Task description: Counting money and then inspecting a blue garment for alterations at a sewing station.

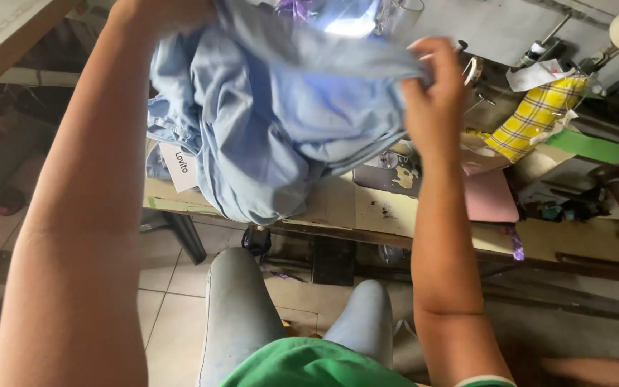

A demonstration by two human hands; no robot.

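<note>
A light blue garment [274, 115] hangs bunched over the edge of a sewing table [367, 215], with a white label tag [179, 166] dangling at its left side. My left hand [159, 13] grips the cloth at the top left, mostly cut off by the frame's top edge. On the right, my right hand [435, 93] pinches the upper right edge of the same cloth. The fabric is held up between both hands, above the table.
A sewing machine [510, 29] stands at the back right, with yellow checked cloth [535, 115] beside it. A pink flat piece [488, 197] and green paper [585, 145] lie on the table. My knees [241, 287] are below, over a tiled floor.
</note>
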